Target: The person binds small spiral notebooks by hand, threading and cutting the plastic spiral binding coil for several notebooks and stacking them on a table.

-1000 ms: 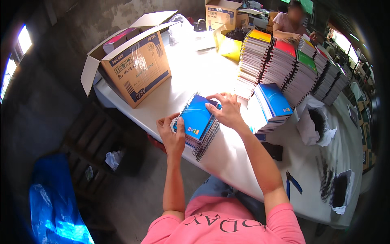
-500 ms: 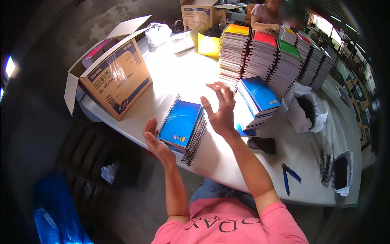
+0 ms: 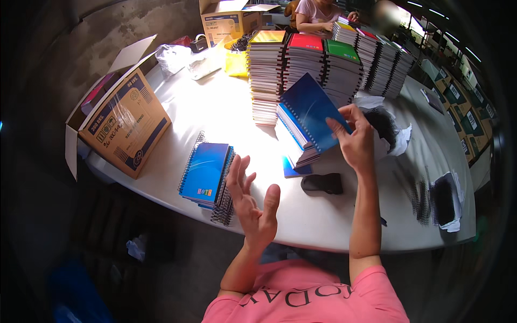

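Observation:
My right hand (image 3: pixel 356 141) pinches the edge of a blue notebook cover (image 3: pixel 309 110), which has a row of punched holes along one side. It is raised and tilted above a pile of unbound blue notebooks (image 3: pixel 295 141). My left hand (image 3: pixel 253 207) is open and holds nothing, its fingers apart. Just left of that hand lies a stack of spiral-bound blue notebooks (image 3: pixel 204 171), with wire coils showing on both sides.
A cardboard box (image 3: pixel 126 126) stands open at left. Tall stacks of notebooks (image 3: pixel 266 81) line the back, where another person (image 3: pixel 318 16) sits. A black object (image 3: pixel 322 184), loose black coils (image 3: pixel 417 196) and a paper-wrapped bundle (image 3: pixel 446 202) lie at right. Pliers are mostly hidden by my forearm.
My right hand has moved right and lifted a blue cover from the unbound pile. My left hand has left the far side of the bound stack and now hovers to its right. The view has shifted.

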`<action>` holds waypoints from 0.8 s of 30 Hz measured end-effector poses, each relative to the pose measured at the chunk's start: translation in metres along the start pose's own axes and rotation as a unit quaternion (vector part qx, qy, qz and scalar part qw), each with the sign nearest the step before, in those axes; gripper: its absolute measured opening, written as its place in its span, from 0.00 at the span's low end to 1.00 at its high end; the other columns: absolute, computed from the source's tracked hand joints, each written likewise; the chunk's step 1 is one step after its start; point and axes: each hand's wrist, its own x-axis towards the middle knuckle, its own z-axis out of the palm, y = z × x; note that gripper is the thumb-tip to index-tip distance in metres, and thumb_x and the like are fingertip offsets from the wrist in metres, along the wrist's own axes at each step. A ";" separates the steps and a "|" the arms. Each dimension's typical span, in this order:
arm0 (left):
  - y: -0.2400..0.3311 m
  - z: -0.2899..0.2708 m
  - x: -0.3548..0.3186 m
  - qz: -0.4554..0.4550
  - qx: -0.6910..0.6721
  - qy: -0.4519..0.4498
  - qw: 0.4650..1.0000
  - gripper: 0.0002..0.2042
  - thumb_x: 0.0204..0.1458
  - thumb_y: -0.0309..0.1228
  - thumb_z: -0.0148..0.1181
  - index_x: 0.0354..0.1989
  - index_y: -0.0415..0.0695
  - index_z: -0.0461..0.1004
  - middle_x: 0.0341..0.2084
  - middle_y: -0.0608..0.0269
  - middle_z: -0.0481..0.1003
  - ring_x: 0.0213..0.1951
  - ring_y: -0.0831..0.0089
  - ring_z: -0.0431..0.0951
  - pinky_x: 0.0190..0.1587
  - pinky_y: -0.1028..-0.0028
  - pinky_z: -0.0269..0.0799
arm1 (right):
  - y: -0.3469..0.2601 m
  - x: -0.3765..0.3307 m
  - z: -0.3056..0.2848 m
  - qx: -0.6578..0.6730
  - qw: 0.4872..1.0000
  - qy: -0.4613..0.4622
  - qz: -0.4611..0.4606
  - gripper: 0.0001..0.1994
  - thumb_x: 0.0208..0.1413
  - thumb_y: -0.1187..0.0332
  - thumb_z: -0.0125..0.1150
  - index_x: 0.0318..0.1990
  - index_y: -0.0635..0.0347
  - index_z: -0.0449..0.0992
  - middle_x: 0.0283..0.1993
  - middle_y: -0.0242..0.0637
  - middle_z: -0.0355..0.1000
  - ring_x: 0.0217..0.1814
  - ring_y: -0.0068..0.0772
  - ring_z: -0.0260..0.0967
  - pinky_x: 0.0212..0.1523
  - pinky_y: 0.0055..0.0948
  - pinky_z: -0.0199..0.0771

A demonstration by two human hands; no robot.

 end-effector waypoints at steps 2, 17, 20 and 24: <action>-0.011 0.027 -0.002 -0.175 -0.154 -0.033 0.972 0.20 0.57 0.31 0.57 0.56 0.38 0.62 0.55 0.52 0.62 0.54 0.68 0.65 0.57 0.69 0.60 | -0.010 -0.045 0.001 0.131 0.991 -0.026 -0.020 0.09 0.50 0.70 0.67 0.33 0.61 0.72 0.25 0.31 0.71 0.23 0.15 0.65 0.24 0.20 0.67; -0.052 0.008 -0.047 0.129 0.458 -0.392 0.787 0.09 0.48 0.39 0.60 0.36 0.52 0.72 0.39 0.67 0.69 0.56 0.62 0.62 0.57 0.31 0.31 | 0.198 -0.137 -0.217 -0.510 0.831 -0.114 0.188 0.18 0.54 0.74 0.51 0.54 0.54 0.69 0.46 0.43 0.66 0.52 0.42 0.66 0.51 0.46 0.62; -0.055 0.014 -0.056 0.114 0.451 -0.350 0.813 0.24 0.40 0.56 0.65 0.35 0.48 0.71 0.43 0.63 0.65 0.60 0.58 0.56 0.56 0.29 0.27 | 0.183 -0.126 -0.204 -0.557 0.826 -0.064 0.056 0.21 0.52 0.78 0.49 0.55 0.53 0.69 0.44 0.43 0.65 0.51 0.42 0.65 0.51 0.46 0.61; -0.073 0.030 -0.074 0.121 0.442 -0.240 0.856 0.28 0.32 0.59 0.69 0.30 0.47 0.70 0.45 0.62 0.63 0.61 0.54 0.53 0.54 0.27 0.34 | 0.141 -0.102 -0.187 -0.400 0.916 -0.007 -0.011 0.26 0.46 0.83 0.43 0.55 0.53 0.69 0.45 0.43 0.65 0.44 0.47 0.68 0.45 0.36 0.67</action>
